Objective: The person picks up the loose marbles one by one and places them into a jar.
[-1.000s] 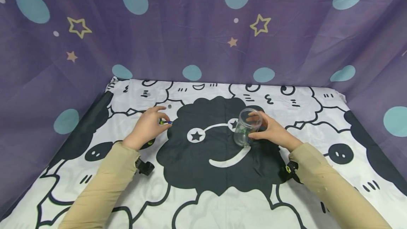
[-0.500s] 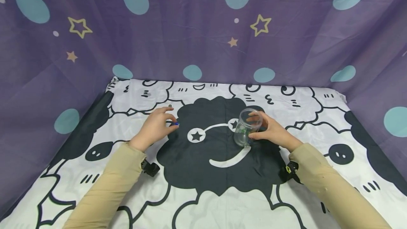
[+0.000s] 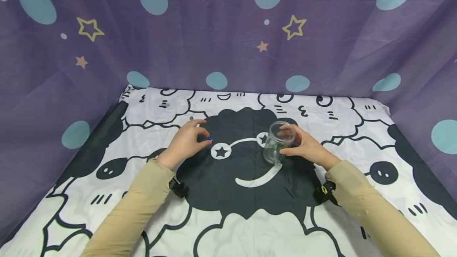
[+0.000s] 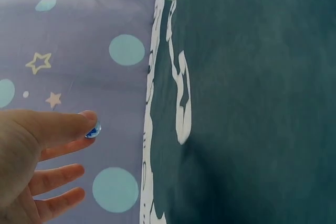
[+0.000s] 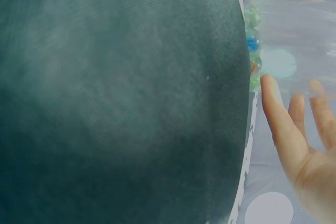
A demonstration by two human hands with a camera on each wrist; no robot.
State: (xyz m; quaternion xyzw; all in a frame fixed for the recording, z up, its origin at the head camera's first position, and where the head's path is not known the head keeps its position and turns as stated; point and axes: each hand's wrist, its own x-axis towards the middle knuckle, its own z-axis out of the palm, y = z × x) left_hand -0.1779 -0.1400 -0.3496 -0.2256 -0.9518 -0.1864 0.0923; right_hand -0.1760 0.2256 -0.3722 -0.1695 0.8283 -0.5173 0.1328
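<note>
Between thumb and forefinger of my left hand is a clear glass marble with blue inside. The hand is over the dark sheep print, left of the jar, its other fingers spread loosely in the left wrist view. My right hand holds a clear plastic jar from its right side, thumb in front and fingers behind. The jar's open mouth faces up. Several marbles, green, blue and orange among them, lie at its bottom. A small greyish marble lies on the cloth behind my left hand.
A white cloth with black sheep drawings covers the table. Purple curtain with stars and blue dots hangs at the back and both sides. Small dark wrist cameras are strapped under both sleeves.
My left hand has moved right, toward the jar, carrying the blue marble. My right hand and the jar have stayed in place.
</note>
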